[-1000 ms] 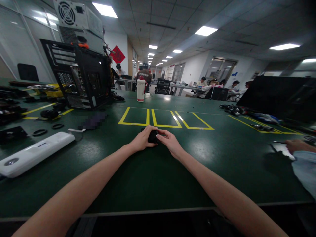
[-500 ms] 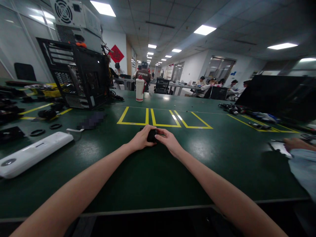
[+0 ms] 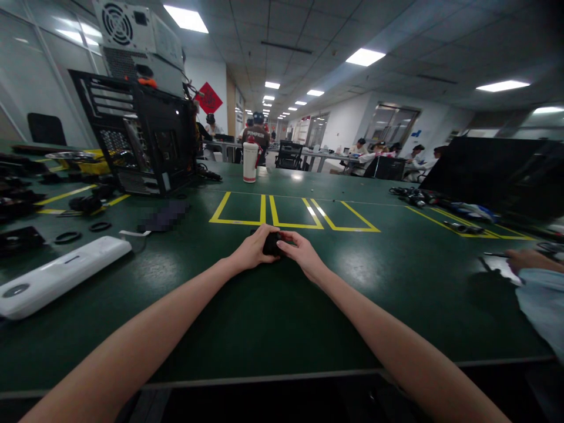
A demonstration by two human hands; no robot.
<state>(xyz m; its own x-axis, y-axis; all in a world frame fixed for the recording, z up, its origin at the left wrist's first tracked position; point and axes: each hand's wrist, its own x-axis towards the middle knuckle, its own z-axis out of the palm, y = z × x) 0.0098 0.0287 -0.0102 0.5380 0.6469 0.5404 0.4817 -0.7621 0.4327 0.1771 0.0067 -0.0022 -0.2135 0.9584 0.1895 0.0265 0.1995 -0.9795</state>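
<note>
At tabletop [image 3: 277,329] centre, just nearer me than yellow tape outlines [image 3: 238,222], small black part [image 3: 272,245]. My left hand [image 3: 249,249]: fingers curled round it. My right hand [image 3: 304,251]: fingers gripping its right side. Green surface runs from wrists back to near edge [image 3: 264,378]. Beyond tape, white cup [image 3: 249,161], red top, contents hidden. Black part mostly covered, shape hard to make out. Far right, co-worker's sleeve [image 3: 540,294], cut off.

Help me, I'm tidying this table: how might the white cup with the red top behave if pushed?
The white cup would probably tip if pushed high, being tall and narrow. Toppled, its rounded side would likely let it roll. Opaque walls leave its weight uncertain.
</note>
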